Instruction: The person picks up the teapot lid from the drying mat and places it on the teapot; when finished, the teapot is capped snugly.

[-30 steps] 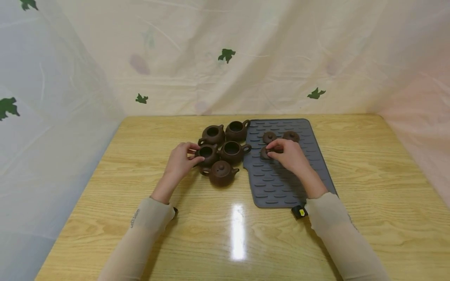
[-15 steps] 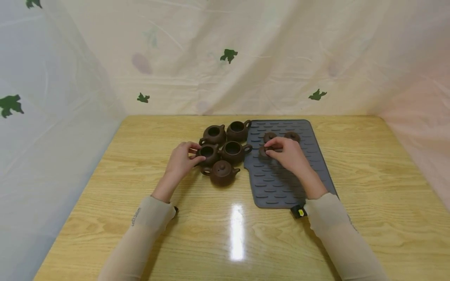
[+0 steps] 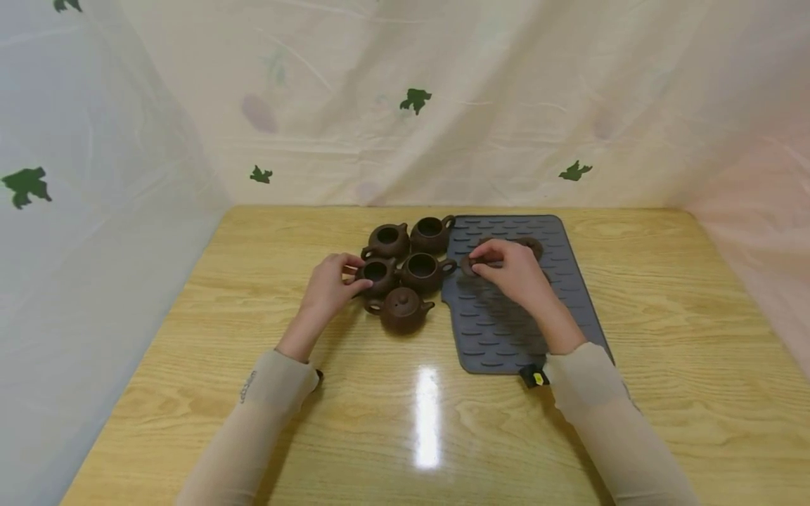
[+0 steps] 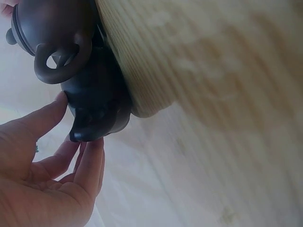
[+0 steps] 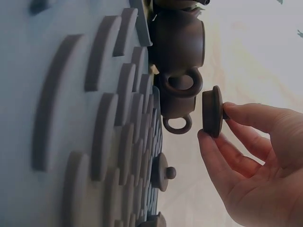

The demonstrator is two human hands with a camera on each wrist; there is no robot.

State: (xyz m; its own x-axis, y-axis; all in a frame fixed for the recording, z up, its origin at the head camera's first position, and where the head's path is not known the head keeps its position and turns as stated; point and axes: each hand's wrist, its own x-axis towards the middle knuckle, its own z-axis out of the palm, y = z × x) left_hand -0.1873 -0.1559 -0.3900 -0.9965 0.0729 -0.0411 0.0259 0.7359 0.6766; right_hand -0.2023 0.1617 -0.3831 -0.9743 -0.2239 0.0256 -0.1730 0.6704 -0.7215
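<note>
In the head view my left hand (image 3: pixel 324 289) holds a dark brown lidless teapot (image 3: pixel 382 287) by its left side, thumb at the near side and fingers at the far side. The left wrist view shows the thumb and fingertips on that teapot's (image 4: pixel 97 90) dark body. Over the grey mat (image 3: pixel 490 344), my right hand (image 3: pixel 519 274) pinches a teapot lid (image 5: pixel 211 112). Thumb and finger hold its knob, and another fingertip touches the rim. The lid is off the mat, tilted on edge in the right wrist view.
Close around the held teapot stand three more lidless teapots, one of them (image 3: pixel 422 275) beside it, and a lidded teapot (image 3: pixel 403 314) in front. Further lids (image 5: pixel 162 172) lie on the ridged mat, partly behind my right hand. A pale curtain (image 3: pixel 354 140) hangs behind the table.
My right hand has lifted the lid from the mat and moved it slightly left and away from me. My left hand stays on the same teapot.
</note>
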